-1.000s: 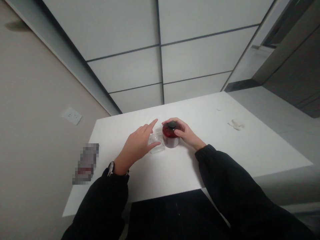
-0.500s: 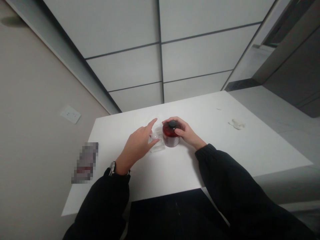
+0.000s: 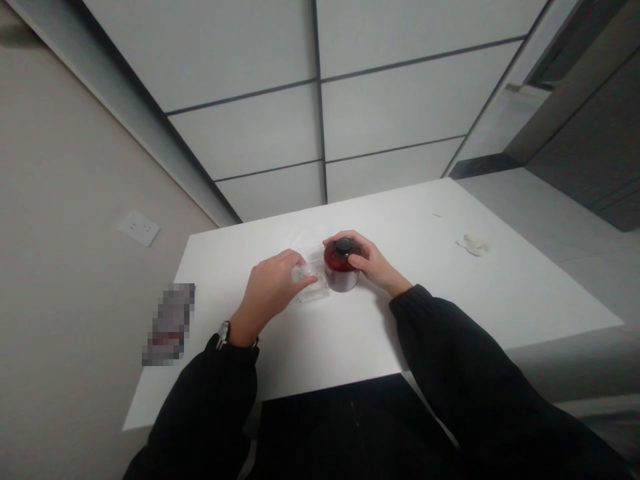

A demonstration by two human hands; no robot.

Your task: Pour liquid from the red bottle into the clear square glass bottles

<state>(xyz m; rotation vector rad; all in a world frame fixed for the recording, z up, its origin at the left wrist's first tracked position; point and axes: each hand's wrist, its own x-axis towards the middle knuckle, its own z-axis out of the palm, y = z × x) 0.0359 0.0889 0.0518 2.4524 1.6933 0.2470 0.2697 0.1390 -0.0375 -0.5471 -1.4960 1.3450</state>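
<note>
My right hand (image 3: 371, 261) is wrapped round a squat bottle (image 3: 342, 267) that stands upright on the white table (image 3: 320, 353). The bottle has a black cap and a deep red upper part above a paler lower part. Just left of it, touching or nearly so, lies a clear, see-through plastic piece (image 3: 316, 288) whose exact kind I cannot make out. My left hand (image 3: 274, 283) grips that piece by its left side, with the thumb in front and the fingers curled behind it. A watch sits on my left wrist.
A crumpled whitish scrap (image 3: 474, 245) lies on the table's right part, with a small sliver (image 3: 437, 215) behind it. At the left edge is a pixelated flat object (image 3: 170, 325). White cabinet panels (image 3: 270, 140) rise behind the table; a wall with a socket (image 3: 139, 228) stands left.
My left hand's fingers have closed from a spread pose onto the clear plastic piece. The right hand stays on the bottle. The whole view has shifted very slightly.
</note>
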